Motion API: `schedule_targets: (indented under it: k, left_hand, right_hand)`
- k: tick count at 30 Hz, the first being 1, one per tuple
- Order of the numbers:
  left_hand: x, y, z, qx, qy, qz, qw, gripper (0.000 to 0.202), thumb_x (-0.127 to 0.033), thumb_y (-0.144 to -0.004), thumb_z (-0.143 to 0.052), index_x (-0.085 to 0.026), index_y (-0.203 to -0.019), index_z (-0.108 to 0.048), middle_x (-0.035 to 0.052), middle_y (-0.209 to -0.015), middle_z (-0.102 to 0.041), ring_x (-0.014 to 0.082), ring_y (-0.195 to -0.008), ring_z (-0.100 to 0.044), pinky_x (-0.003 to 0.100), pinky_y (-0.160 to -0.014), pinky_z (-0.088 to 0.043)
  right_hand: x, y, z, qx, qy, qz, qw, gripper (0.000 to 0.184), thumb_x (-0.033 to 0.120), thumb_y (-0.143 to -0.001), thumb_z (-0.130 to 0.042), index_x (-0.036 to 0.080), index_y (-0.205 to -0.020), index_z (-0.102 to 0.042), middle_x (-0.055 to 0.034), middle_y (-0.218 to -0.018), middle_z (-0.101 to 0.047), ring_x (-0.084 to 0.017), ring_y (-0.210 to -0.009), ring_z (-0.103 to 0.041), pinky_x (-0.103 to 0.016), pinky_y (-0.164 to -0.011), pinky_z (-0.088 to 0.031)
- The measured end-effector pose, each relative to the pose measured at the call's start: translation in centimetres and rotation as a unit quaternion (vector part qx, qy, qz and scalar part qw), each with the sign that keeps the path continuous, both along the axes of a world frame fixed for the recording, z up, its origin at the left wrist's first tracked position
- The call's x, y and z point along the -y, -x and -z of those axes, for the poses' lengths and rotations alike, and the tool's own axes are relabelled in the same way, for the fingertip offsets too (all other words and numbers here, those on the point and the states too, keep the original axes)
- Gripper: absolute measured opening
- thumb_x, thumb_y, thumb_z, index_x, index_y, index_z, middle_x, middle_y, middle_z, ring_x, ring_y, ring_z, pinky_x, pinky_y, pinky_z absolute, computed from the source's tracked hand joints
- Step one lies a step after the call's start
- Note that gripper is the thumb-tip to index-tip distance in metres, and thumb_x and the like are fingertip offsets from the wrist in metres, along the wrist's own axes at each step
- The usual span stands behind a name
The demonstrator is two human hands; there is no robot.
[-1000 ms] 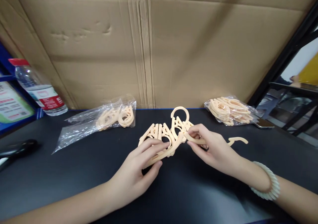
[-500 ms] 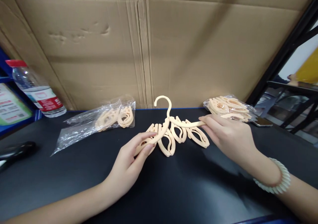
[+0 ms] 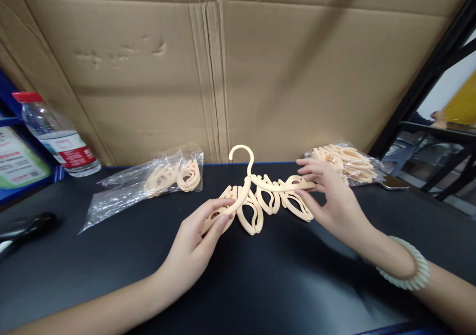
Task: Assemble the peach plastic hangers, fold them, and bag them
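Note:
A cream folding clothes hanger is held unfolded above the black tabletop, its hook pointing up. My left hand pinches the hanger's left arm between thumb and fingers. At the outer end of the right arm, my right hand has its fingers spread and its thumb apart. Whether it touches the hanger there I cannot tell. Several folded cream hangers lie on the table just under and behind the held one, partly covered by it and by my left hand.
Clear plastic bags of folded hangers lie at the back left and back right. A phone is beside the right bag. At the left are a red-capped bottle and a black object. Cardboard stands behind.
My right hand has loosened from the hanger's right arm, its fingers now spread. The right arm's end shows more fully. My left hand keeps its hold, and the hook has shifted slightly left.

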State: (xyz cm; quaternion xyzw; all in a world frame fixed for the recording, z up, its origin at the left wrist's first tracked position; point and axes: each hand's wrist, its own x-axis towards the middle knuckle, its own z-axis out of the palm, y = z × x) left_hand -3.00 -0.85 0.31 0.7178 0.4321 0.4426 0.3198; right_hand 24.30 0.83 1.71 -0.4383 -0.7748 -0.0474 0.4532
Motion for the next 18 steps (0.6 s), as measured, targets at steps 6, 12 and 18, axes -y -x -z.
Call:
schedule_targets:
  k: [6, 12, 18]
  left_hand:
    - [0.1, 0.0, -0.1, -0.023, 0.0, -0.023, 0.999, 0.025, -0.04, -0.092, -0.054, -0.025, -0.109, -0.064, 0.0025, -0.107, -0.069, 0.021, -0.101, -0.065, 0.031, -0.092, -0.051]
    - [0.1, 0.2, -0.2, 0.041, 0.038, -0.079, 0.995, 0.033, -0.045, -0.086, -0.063, -0.023, -0.109, -0.061, 0.0041, -0.095, -0.07, 0.0229, -0.09, -0.067, 0.032, -0.08, -0.054]
    - [0.1, 0.1, -0.3, 0.118, 0.039, -0.093, 0.988, 0.034, -0.042, -0.081, -0.07, -0.022, -0.106, -0.059, -0.0003, -0.081, -0.064, 0.015, -0.072, -0.062, 0.023, -0.063, -0.051]
  right_hand:
    - [-0.8, -0.4, -0.1, -0.174, 0.186, -0.094, 0.962, 0.024, 0.03, -0.085, -0.064, 0.021, -0.107, -0.059, -0.0079, -0.105, -0.066, -0.021, -0.093, -0.066, -0.036, -0.081, -0.056]
    - [-0.9, -0.3, -0.6, -0.257, 0.304, -0.114, 0.91, 0.022, 0.034, -0.083, -0.061, 0.017, -0.096, -0.065, -0.0063, -0.089, -0.068, -0.017, -0.078, -0.064, -0.031, -0.069, -0.053]
    - [-1.2, -0.5, -0.4, -0.313, 0.28, -0.088, 0.903, 0.011, 0.024, -0.075, -0.06, 0.017, -0.084, -0.06, 0.0001, -0.072, -0.057, -0.01, -0.056, -0.05, -0.022, -0.047, -0.04]
